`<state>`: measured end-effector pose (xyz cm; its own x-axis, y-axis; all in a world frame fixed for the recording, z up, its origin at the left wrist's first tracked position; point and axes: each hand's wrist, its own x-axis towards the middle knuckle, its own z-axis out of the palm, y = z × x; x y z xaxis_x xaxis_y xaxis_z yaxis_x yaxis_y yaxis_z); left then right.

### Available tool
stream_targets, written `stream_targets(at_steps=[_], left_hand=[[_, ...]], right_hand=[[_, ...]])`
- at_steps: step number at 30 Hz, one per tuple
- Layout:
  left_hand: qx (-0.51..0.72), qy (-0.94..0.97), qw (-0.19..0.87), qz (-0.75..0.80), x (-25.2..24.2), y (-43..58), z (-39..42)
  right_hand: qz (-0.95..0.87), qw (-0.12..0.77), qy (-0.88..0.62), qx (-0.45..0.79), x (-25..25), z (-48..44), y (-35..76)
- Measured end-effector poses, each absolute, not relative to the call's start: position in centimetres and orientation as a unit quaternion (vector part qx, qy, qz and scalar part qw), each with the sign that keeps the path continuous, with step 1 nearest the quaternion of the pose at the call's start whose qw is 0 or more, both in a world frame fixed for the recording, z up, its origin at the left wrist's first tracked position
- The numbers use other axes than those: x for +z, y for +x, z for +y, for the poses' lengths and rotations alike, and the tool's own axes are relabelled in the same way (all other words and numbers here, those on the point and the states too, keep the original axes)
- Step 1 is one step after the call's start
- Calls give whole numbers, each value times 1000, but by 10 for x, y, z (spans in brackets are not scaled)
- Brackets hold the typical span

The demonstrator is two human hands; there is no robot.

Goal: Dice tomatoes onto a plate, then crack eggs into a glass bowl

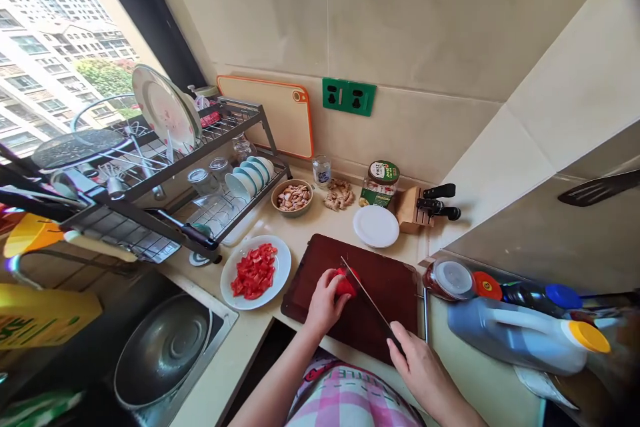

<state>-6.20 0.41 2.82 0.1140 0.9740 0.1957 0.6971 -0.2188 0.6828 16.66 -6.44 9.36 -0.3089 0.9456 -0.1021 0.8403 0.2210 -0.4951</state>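
My left hand (324, 301) is closed on a red tomato piece (346, 283) and presses it against the dark red cutting board (395, 287). In my right hand (423, 367) is the handle of a knife (367, 300), gripped tight. The blade slants up to the left and its edge meets the tomato. Left of the board stands a white plate (280, 273) with several cut red tomato pieces (254, 271).
At the back are a bowl of garlic (293, 197), ginger (340, 194), a jar (380, 183), a small white plate (376, 226) and a knife block (415, 210). A dish rack (200, 167) stands left, a pan (163, 350) in the sink. Bottles (520, 333) lie at right.
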Motion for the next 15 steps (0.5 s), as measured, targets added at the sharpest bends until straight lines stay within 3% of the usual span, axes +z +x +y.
stream_targets(at_steps=[10,15], left_hand=[[316,728,232,562,22,-65,8],[319,739,221,550,22,-67,7]], right_hand=[[-751,-64,-619,221,93,-27,118],[-759,-24,-617,209,65,-18,110]])
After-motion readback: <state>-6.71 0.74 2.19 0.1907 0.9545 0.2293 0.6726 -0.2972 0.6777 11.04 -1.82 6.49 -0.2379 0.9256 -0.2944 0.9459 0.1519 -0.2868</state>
